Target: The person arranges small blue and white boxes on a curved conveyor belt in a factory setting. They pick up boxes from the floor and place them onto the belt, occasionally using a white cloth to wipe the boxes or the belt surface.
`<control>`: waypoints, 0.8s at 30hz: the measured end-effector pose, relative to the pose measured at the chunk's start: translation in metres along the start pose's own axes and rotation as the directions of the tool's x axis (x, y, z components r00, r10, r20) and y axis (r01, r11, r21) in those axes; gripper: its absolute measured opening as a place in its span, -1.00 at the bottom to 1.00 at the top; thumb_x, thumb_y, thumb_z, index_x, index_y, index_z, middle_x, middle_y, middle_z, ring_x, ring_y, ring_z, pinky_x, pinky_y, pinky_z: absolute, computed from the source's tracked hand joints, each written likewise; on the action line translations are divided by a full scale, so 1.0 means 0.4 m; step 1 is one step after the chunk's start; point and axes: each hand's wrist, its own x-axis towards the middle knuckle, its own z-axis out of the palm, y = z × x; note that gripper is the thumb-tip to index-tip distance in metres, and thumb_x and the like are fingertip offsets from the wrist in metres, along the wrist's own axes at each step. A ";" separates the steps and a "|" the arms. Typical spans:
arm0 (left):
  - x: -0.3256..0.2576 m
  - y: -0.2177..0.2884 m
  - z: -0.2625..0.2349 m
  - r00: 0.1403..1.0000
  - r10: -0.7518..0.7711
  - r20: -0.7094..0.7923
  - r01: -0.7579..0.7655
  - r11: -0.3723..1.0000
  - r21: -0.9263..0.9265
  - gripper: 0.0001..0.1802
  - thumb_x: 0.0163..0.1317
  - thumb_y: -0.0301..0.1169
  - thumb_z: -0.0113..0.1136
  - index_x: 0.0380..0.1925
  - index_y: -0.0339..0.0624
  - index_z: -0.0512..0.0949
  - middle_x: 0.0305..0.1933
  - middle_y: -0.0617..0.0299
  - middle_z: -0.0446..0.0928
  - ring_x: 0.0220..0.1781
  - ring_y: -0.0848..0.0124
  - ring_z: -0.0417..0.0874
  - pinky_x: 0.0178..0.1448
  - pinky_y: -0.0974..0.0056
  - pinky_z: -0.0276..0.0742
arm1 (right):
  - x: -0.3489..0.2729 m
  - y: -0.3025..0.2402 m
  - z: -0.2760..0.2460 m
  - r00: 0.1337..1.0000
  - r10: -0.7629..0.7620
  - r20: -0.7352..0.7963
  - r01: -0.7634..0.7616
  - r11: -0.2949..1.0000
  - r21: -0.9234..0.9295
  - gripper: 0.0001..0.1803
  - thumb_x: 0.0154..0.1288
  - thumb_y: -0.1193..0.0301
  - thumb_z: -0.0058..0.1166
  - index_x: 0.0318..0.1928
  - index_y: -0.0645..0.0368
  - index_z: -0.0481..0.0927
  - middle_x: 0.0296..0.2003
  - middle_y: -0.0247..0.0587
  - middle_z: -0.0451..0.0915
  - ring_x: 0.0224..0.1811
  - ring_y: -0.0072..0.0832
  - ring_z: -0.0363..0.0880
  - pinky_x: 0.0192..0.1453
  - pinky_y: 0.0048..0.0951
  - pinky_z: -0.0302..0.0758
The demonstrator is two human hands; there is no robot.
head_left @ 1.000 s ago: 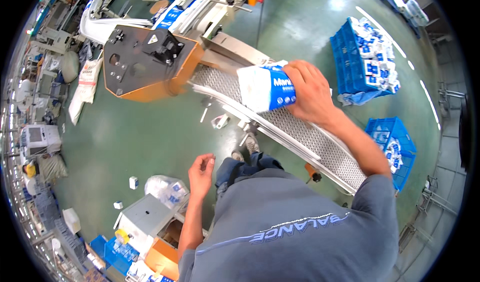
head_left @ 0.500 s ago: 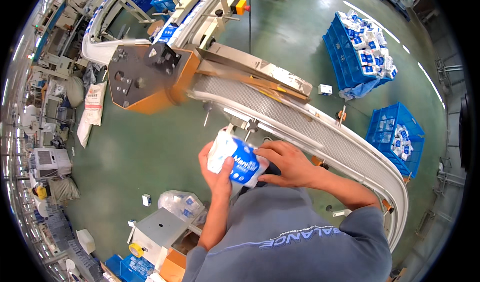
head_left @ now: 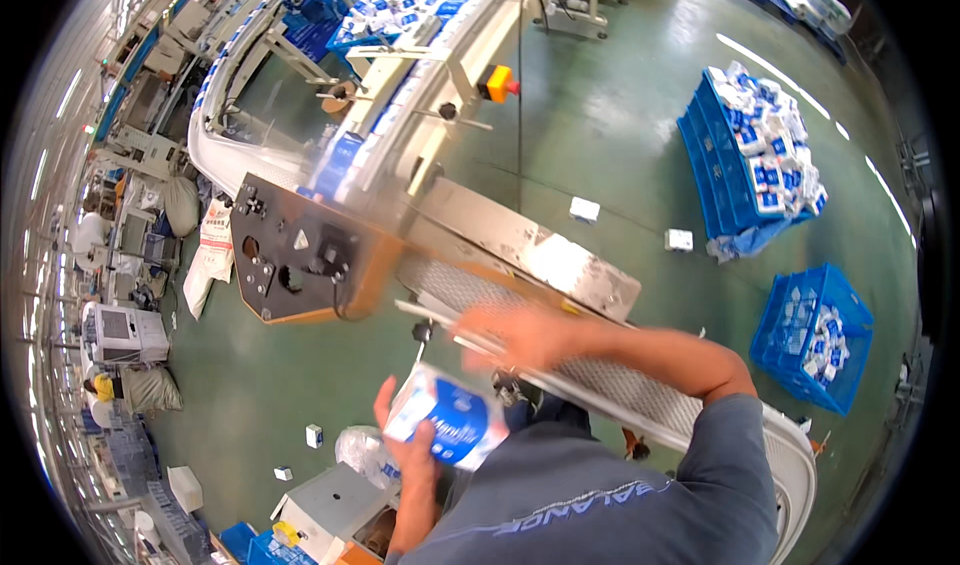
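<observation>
One soft blue-and-white block-shaped pack (head_left: 460,423) in your left hand (head_left: 412,457), gripped at its left end, on your side of the grey mesh conveyor belt (head_left: 612,377). Two blue plastic crates (head_left: 712,170) to your right. Pack's printed face up, long axis slanting upper left to lower right. Right hand (head_left: 515,335) blurred above belt edge; grip unreadable.

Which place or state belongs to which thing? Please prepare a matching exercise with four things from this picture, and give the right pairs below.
Column one:
1. Blue-and-white pack
2. Right hand
3. Upper-right crate
4. Red button

Column two:
A. Heaped with packs
B. Blurred, at the conveyor
C. On an orange box
D. Held in the left hand

Right pairs: 1-D, 2-B, 3-A, 4-C.
</observation>
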 end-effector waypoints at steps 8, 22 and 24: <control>-0.058 -0.110 -0.416 0.912 -0.007 -0.410 0.042 0.996 0.076 -0.07 0.27 -0.11 0.56 0.46 -0.33 0.28 0.27 0.00 0.55 0.18 0.18 0.69 0.26 0.10 0.70 | 0.464 0.909 -0.665 0.166 0.662 -0.731 -0.289 0.741 0.606 -0.61 0.52 0.16 0.04 -0.40 0.17 0.57 -0.60 -0.30 0.46 -0.67 -0.41 0.41 -0.59 -0.27 0.41; 0.067 -0.092 -0.392 0.710 -0.234 -0.664 0.368 0.927 0.067 -0.46 0.44 -0.18 0.39 0.27 -0.25 0.51 0.06 0.16 0.69 0.02 0.29 0.77 0.12 0.10 0.78 | 0.621 1.077 -0.787 0.412 0.538 -0.736 -0.181 0.840 0.512 -0.45 0.54 0.04 0.22 0.17 0.32 0.61 -0.26 -0.31 0.63 -0.22 -0.53 0.65 -0.01 -0.43 0.72; 0.106 -0.072 -0.359 0.744 -0.238 -0.624 0.357 0.931 0.071 -0.45 0.44 -0.19 0.38 0.29 -0.24 0.49 0.08 0.15 0.69 0.03 0.29 0.77 0.12 0.10 0.77 | 0.612 1.107 -0.800 0.386 0.543 -0.746 -0.161 0.836 0.525 -0.47 0.54 0.05 0.22 0.13 0.32 0.64 -0.24 -0.31 0.64 -0.21 -0.54 0.65 -0.05 -0.45 0.73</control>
